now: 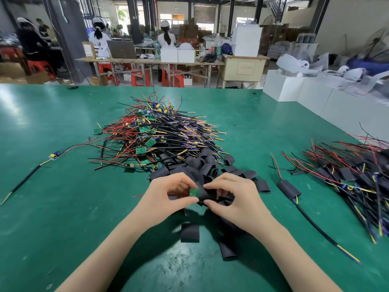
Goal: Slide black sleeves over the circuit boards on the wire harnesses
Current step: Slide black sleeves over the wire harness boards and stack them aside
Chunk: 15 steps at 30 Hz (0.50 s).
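While board edge sits only at sleeve mouth, main risk judged: corner of circuit board [194, 192] catching on lip of black sleeve [207, 193], buckling soft tube instead of entering; cause would be board tilted against opening or mouth pinched flat. Second risk: trailing wires snagging in loose sleeve pile [202, 165] just behind, dragging extras along. Third: grip slipping off small board, dropping it among spare sleeves near wrists. Head view only. Left hand [168, 193] curled, thumb below and fingertips above, pinching green board at its left side. Right hand [229, 197] curled likewise, thumb and forefinger pinching sleeve at its near end, mouth facing board. Both held just above green bench [52, 186], forearms converging from bottom of frame, hands nearly touching. Board green face up, right edge meeting sleeve; how far inside, cannot tell. Unsleeved harness heap [155, 140] beyond, centre of bench. Finished harnesses [347, 175] stacked at right, one sleeved piece [288, 187] lying apart from them.
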Motion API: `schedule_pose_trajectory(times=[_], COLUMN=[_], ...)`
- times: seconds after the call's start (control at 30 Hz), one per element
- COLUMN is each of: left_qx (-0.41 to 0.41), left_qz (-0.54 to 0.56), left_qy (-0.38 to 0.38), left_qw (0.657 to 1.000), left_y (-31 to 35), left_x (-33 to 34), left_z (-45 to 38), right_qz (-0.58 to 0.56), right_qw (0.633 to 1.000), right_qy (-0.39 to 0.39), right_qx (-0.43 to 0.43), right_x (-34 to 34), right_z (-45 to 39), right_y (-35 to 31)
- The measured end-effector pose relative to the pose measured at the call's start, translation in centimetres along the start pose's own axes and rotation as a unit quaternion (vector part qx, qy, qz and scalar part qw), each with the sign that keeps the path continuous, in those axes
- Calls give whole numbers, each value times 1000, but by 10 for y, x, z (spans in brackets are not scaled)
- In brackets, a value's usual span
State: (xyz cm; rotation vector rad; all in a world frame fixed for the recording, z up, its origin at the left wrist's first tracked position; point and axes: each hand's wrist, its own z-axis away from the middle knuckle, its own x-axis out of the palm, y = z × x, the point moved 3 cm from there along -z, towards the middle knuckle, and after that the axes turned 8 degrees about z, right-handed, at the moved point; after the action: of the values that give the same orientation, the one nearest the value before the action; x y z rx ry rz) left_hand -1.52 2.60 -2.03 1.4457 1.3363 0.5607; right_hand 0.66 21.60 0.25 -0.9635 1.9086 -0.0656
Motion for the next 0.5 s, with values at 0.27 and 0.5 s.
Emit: schedule_pose_trajectory(times=[0.27, 0.5], left_qx=[-42, 1], left_qz=[36, 2], left_qy=[22, 34], left_qw=[998, 999], left_y=[-1, 2], left_x=[1, -1], left_z=[-1, -1], right_qz=[77, 29], right_qw=[997, 999], right_qy=[-22, -14], right_qx=[-15, 4], right_x=[-3, -1], right_z=[1, 0], right_y=[4, 2])
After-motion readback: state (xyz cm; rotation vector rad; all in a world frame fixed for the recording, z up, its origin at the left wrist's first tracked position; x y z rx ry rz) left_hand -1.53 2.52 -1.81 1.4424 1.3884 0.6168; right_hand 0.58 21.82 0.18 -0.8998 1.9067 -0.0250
